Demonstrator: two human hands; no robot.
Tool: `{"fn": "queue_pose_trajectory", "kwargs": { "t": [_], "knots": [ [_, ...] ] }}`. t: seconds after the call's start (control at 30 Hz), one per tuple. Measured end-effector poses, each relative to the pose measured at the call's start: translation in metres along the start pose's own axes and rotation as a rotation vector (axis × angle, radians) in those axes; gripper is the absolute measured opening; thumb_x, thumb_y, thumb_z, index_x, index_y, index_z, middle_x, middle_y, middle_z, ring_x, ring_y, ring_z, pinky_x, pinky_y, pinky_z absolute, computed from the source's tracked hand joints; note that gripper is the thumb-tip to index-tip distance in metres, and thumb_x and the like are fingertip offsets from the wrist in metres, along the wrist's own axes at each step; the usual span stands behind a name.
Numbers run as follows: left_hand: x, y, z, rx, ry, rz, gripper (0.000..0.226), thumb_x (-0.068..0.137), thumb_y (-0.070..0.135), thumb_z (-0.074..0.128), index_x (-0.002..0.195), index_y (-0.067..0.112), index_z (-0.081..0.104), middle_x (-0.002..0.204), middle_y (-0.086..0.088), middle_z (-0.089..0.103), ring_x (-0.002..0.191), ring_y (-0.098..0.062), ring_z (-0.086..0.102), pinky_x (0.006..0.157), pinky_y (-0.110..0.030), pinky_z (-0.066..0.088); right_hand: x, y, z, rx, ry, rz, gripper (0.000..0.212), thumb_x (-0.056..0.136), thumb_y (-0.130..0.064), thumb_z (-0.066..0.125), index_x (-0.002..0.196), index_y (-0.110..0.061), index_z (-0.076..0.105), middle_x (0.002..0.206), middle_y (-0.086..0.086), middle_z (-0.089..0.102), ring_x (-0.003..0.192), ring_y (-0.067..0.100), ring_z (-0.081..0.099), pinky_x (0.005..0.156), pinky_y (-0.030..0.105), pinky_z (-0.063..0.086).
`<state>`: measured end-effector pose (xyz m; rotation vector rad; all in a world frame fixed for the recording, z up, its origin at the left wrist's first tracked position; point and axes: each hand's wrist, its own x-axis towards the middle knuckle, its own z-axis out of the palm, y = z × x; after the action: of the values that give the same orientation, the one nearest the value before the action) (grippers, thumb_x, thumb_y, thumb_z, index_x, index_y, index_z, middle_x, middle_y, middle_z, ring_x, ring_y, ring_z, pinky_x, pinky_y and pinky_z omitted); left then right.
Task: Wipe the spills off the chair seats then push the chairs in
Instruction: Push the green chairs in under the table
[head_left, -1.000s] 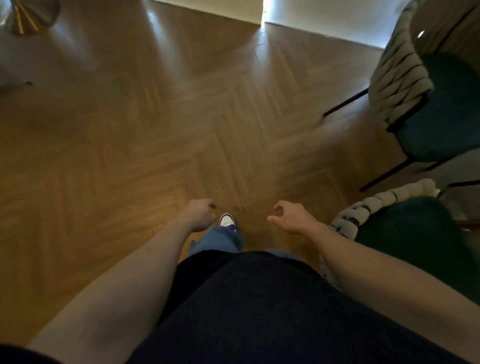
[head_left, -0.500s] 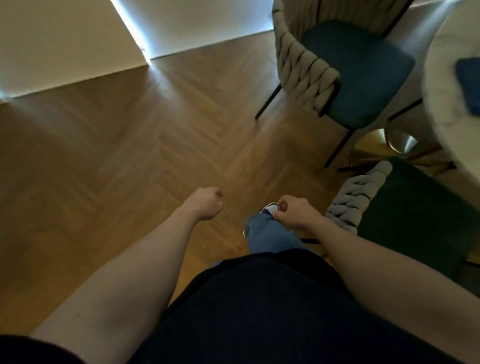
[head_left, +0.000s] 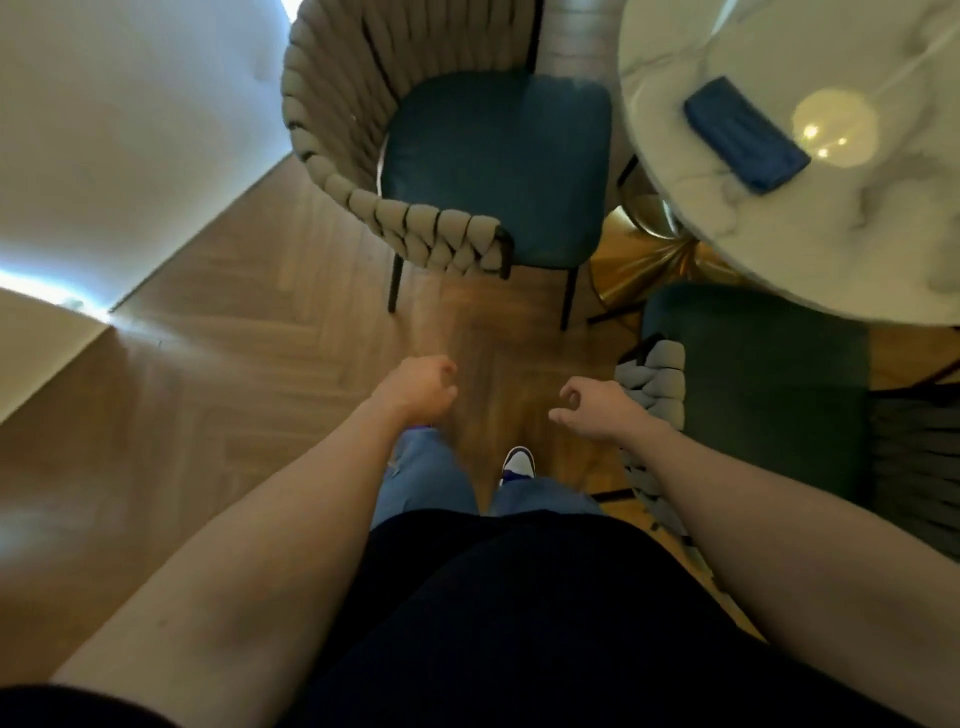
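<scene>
Our loosely curled, empty fingers (head_left: 566, 387) over herringbone floor (head_left: 249, 332); marble worktop (head_left: 831, 228) with blue cloth (head_left: 744, 134) at two o'clock.

Far chair (head_left: 498, 161) ahead, just left of tabletop (head_left: 831, 234); cloth (head_left: 745, 136) on tabletop. Near chair (head_left: 753, 395) at right, seat partly under tabletop edge.

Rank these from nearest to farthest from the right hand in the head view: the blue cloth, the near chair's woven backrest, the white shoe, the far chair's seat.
From the right hand:
1. Near chair's woven backrest, right beside the hand.
2. White shoe, just below and left on the floor.
3. Far chair's seat, ahead, by the wall.
4. Blue cloth, on the marble table, ahead and right.
</scene>
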<state>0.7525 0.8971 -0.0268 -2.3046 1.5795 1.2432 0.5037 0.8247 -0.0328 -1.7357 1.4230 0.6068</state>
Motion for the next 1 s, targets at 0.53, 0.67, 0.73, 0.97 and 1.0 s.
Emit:
{"fn": "queue_pose_trajectory", "kwargs": {
  "t": [0.53,0.67,0.73,0.97,1.0],
  "knots": [
    [0.191,0.044,-0.123,0.46,0.046,0.507,0.062,0.087,0.035,0.062,0.143,0.024,0.038,0.141,-0.009,0.04,0.13,-0.029,0.036,0.106,-0.047,0.038,0.06,-0.02,-0.057,0.457,0.293,0.367,0.052,0.095,-0.048,0.06,0.138,-0.02,0.051,0.139,0.006,0.056,0.127,0.027,0.053,0.099,0.038,0.048],
    [0.226,0.054,-0.124,0.549,0.021,0.475,0.074,0.085,0.036,0.067,0.147,0.025,0.029,0.146,-0.009,0.034,0.133,-0.032,0.034,0.107,-0.051,0.034,0.072,0.001,-0.06,0.299,0.399,0.458,0.06,0.091,-0.056,0.06,0.139,-0.022,0.05,0.144,0.006,0.053,0.136,0.029,0.045,0.112,0.05,0.038],
    [0.245,0.053,-0.12,0.575,-0.045,0.421,0.078,0.083,0.034,0.068,0.148,0.024,0.026,0.146,-0.011,0.036,0.131,-0.033,0.038,0.106,-0.05,0.036,0.079,0.014,-0.058,0.217,0.43,0.528,0.063,0.09,-0.056,0.059,0.143,-0.024,0.045,0.152,0.006,0.043,0.144,0.031,0.032,0.118,0.055,0.027],
    [0.278,0.036,-0.102,0.662,0.053,0.465,0.046,0.087,0.034,0.059,0.129,0.031,0.043,0.111,-0.005,0.063,0.093,-0.031,0.062,0.07,-0.04,0.045,0.103,0.055,-0.041,0.401,0.452,0.653,0.068,0.092,-0.032,0.062,0.15,-0.022,0.029,0.15,0.01,0.036,0.136,0.038,0.036,0.113,0.054,0.032],
    [0.277,0.036,-0.101,0.673,0.091,0.499,0.041,0.088,0.033,0.059,0.127,0.031,0.045,0.107,-0.005,0.064,0.089,-0.031,0.062,0.068,-0.038,0.042,0.105,0.058,-0.042,0.411,0.451,0.663,0.068,0.091,-0.028,0.063,0.15,-0.021,0.029,0.148,0.01,0.038,0.134,0.038,0.038,0.111,0.054,0.033]
  ]
}}
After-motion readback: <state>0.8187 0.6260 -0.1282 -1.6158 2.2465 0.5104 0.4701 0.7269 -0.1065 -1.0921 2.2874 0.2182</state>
